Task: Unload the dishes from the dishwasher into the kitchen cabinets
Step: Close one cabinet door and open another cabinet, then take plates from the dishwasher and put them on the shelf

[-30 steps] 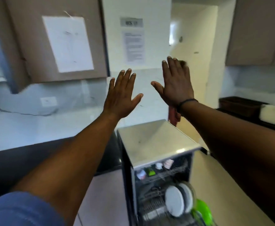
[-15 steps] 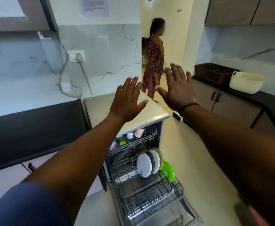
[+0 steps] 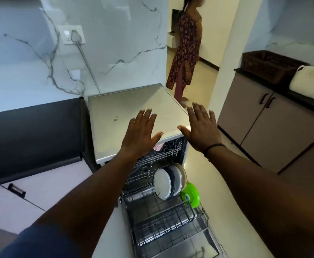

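The dishwasher (image 3: 126, 108) stands open below me, its lower rack (image 3: 167, 220) pulled out over the dropped door. Upright white and dark plates (image 3: 163, 183) stand in the rack, with a green bowl (image 3: 191, 195) beside them on the right. The upper rack (image 3: 163, 151) holds a small patterned cup, partly hidden. My left hand (image 3: 140, 133) and my right hand (image 3: 201, 127) hover above the dishwasher's top, palms down, fingers spread, holding nothing.
A person (image 3: 186, 47) stands in the doorway beyond the dishwasher. On the right, base cabinets (image 3: 264, 123) carry a brown basket (image 3: 269, 66) and a white basket (image 3: 312, 82). A black counter (image 3: 31, 131) with drawers lies at left. A cable runs from the wall socket (image 3: 72, 34).
The view has tilted down from the upper cabinets to the open dishwasher. Both hands stay spread and empty, lower in the picture now.
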